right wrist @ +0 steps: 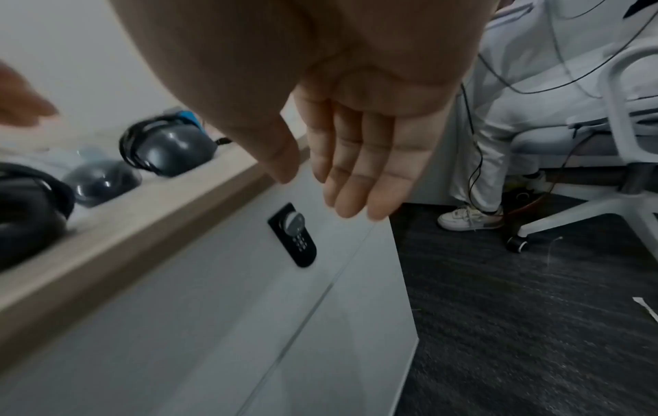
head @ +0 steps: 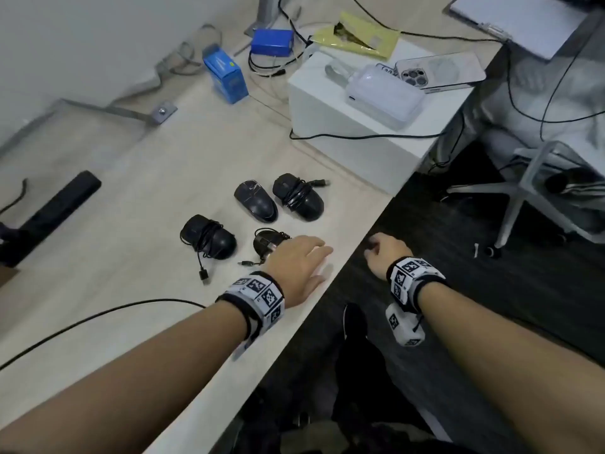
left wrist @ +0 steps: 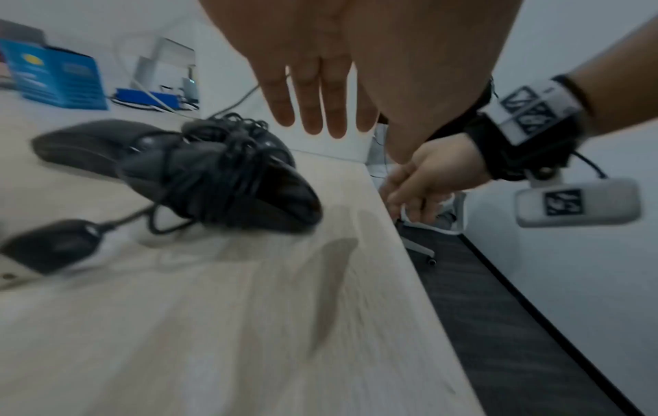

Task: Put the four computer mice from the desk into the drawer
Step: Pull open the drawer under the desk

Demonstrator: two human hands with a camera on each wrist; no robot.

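**A:** What fills the scene, biggest things first?

**B:** A pale wood-grain desk (head: pixel 137 178) runs from lower left to upper right, and off its front edge lies dark carpet (head: pixel 491 322). Under the desktop, the right wrist view shows a grey drawer front (right wrist: pixel 199 323), closed, with a small black keypad lock (right wrist: pixel 295 236). A white office chair (head: pixel 537 188) stands on the carpet to the right. At the back of the desk sit a white box (head: pixel 353 119) carrying a phone (head: pixel 440 72), and two blue boxes beside some cables.

**A:** And the mice?

**B:** All four are on the desk near its front edge, none in the drawer. Two lie side by side farther back: a bare mouse (head: pixel 256 200) and a cord-wrapped mouse (head: pixel 298 196). Nearer lie another wrapped mouse (head: pixel 208 236) and the nearest mouse (head: pixel 269 243), partly hidden behind the left hand (head: pixel 296 267).

**A:** What are the hands doing?

**B:** The left hand hovers over the desk edge just beside the nearest mouse, fingers straight, gripping nothing. The right hand (head: pixel 386 253) hangs off the desk in front of the drawer, fingers relaxed, also holding nothing.

**A:** How should this step go?

**B:** I judge the drawer comes first: find its pull edge, since no handle shows, and open it fully. Then lift each mouse with its cord gathered, so loose plugs don't snag.
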